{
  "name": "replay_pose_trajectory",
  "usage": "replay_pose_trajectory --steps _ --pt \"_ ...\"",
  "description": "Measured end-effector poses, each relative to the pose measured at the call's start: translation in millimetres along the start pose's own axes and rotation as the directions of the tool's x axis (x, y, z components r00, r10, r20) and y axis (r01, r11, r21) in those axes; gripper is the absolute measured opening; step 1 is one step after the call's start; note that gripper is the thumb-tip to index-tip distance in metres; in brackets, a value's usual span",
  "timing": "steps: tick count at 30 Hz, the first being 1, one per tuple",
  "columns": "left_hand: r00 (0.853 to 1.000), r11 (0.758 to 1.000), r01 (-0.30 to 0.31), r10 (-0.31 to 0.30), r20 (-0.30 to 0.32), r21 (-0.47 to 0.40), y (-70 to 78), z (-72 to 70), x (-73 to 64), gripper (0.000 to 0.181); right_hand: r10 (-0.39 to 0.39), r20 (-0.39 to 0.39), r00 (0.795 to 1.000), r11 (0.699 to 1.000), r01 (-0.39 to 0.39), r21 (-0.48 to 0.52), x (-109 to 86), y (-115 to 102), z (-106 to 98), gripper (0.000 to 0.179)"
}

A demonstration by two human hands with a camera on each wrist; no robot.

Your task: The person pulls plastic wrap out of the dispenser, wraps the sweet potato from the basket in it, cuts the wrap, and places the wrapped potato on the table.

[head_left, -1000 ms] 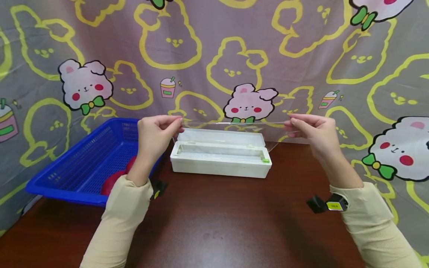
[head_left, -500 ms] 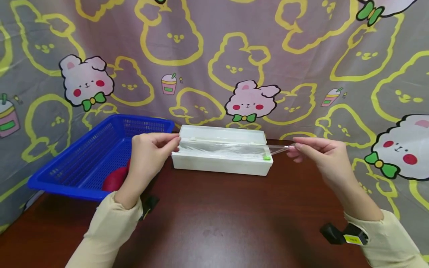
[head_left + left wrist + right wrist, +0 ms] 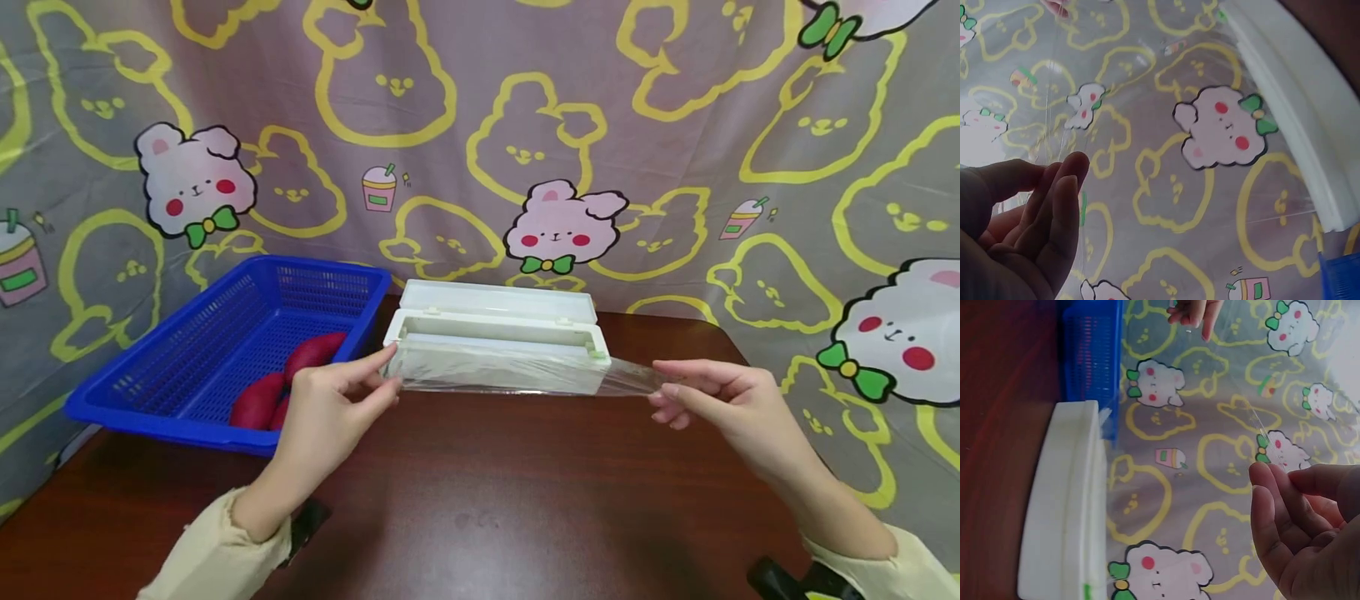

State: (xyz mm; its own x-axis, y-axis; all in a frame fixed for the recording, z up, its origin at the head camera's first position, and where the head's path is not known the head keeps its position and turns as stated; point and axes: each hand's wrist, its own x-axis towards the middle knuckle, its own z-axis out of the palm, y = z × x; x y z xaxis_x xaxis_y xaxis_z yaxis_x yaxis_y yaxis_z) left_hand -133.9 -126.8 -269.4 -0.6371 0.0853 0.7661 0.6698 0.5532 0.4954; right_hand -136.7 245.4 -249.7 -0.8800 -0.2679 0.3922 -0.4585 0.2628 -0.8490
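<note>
A sheet of clear cling film (image 3: pixel 502 375) is stretched between my two hands, its near edge low in front of the white dispenser box. My left hand (image 3: pixel 322 417) pinches one corner between thumb and fingers. At the opposite corner, my right hand (image 3: pixel 731 404) pinches the film the same way. The film runs back over the front of the cling film box (image 3: pixel 495 323), whose lid (image 3: pixel 495 300) is tipped back. A small green piece (image 3: pixel 1087 591) shows on the box's rim in the right wrist view. From the left wrist, the see-through film spreads beyond the fingers (image 3: pixel 1066 200).
A blue plastic basket (image 3: pixel 168 425) stands to the left, holding several dark red, elongated sweet-potato-like pieces (image 3: pixel 258 402). Behind the brown table (image 3: pixel 480 500) hangs a patterned curtain (image 3: pixel 450 108). The box sits near the table's back edge.
Both hands have come down and nearer, drawing the film from above the box to low in front of it. The fingers keep their pinch; box and basket stay put.
</note>
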Motion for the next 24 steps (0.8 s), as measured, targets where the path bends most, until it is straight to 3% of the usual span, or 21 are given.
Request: replay_pose_trajectory --steps 6,10,13,16,20,24 --pt "0.997 0.997 -0.018 0.012 0.082 0.071 -2.3 -3.1 -20.7 0.035 0.034 0.078 0.996 0.999 -0.035 0.011 -14.8 9 5 0.036" --pt "0.992 0.998 -0.011 0.003 0.127 0.060 -4.9 -2.7 -35.7 0.036 0.060 0.160 0.985 0.997 -0.068 0.044 -22.9 17 8 0.039" --pt "0.987 1.000 0.001 -0.004 0.162 0.021 -7.7 0.8 -46.5 0.036 0.062 0.249 0.967 0.992 -0.088 0.092 -27.8 24 8 0.048" --pt "0.976 1.000 0.024 -0.022 0.217 -0.006 -11.1 5.3 -57.1 0.038 0.068 0.361 0.930 0.984 -0.123 0.131 -31.8 34 8 0.060" --pt "0.945 0.997 0.081 -0.071 0.321 -0.015 -17.0 9.9 -69.0 0.044 0.122 0.476 0.871 0.967 -0.213 0.141 -36.0 46 12 0.071" --pt "0.885 0.982 0.190 -0.168 0.433 -0.009 -24.2 13.2 -77.5 0.051 0.187 0.534 0.825 0.943 -0.303 0.139 -40.5 59 17 0.078"
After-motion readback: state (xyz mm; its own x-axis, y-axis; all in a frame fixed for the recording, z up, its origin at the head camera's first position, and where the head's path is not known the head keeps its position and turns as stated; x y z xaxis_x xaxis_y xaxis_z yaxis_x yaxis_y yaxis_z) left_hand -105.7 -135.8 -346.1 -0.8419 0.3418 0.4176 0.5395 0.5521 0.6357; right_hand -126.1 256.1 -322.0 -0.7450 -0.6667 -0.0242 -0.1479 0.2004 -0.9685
